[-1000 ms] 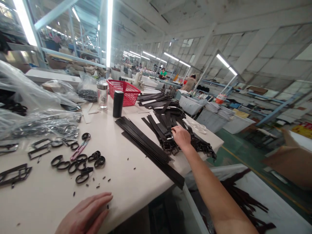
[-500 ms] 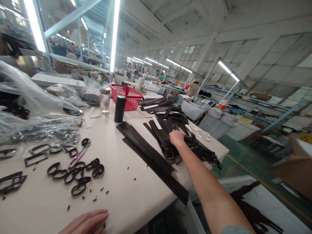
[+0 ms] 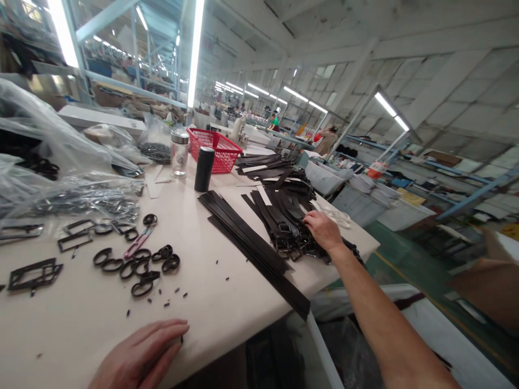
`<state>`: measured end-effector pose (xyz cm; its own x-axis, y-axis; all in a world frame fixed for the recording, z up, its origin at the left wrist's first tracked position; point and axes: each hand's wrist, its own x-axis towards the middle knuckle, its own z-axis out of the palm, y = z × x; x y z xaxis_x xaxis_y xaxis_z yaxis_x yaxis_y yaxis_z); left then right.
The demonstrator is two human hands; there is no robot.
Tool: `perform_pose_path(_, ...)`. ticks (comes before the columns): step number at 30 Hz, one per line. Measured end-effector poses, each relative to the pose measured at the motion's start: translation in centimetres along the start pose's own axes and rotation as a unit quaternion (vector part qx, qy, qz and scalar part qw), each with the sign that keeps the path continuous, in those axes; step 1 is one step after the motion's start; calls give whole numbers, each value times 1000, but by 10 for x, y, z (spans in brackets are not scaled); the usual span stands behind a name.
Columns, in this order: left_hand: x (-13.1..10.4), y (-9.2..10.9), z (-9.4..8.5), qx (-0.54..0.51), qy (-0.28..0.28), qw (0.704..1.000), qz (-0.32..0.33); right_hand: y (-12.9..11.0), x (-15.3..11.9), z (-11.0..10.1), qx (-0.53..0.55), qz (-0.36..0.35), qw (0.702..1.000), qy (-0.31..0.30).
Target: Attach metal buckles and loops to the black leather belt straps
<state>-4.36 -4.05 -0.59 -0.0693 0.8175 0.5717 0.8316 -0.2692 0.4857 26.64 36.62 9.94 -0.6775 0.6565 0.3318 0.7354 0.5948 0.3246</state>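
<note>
My right hand [image 3: 324, 229] reaches over a heap of black belts [image 3: 279, 208] with buckles, at the right side of the table. Its fingers are curled at the belts near the buckle ends; what is between them, if anything, is hidden. Left of it, a belt buckle [image 3: 284, 228] lies on top of the heap. My left hand [image 3: 141, 351] rests at the near table edge with its fingers stretched out. A tiny black piece [image 3: 181, 339] is by its fingertips. Beyond it lie several small black loops [image 3: 141, 267] and pink-handled scissors [image 3: 138, 242].
Flat black straps [image 3: 247, 240] lie across the table's middle, overhanging the near edge. Behind stand a black flask [image 3: 204, 169], a glass jar [image 3: 179, 154] and a red basket [image 3: 227, 156]. Plastic bags of buckles [image 3: 81, 200] cover the left. White bins [image 3: 320, 175] stand beyond.
My right hand has moved to the right across the belts, uncovering the buckle on top. My left hand stays by the near edge. The view has shifted slightly.
</note>
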Motion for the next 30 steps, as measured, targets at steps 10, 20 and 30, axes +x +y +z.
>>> perform_pose_path(10, 9, 19, -7, 19, -19, 999, -37, -51, -20, -20, 84, -4, 996, 17)
perform_pose_path(20, 7, 20, -6, 14, -40, 998, -49, -179, 9, -8, 103, 46, 986, -121)
perform_pose_path(30, 6, 22, -4, -20, -48, 996, -70, -185, 0, -20, 162, 127, 978, -26)
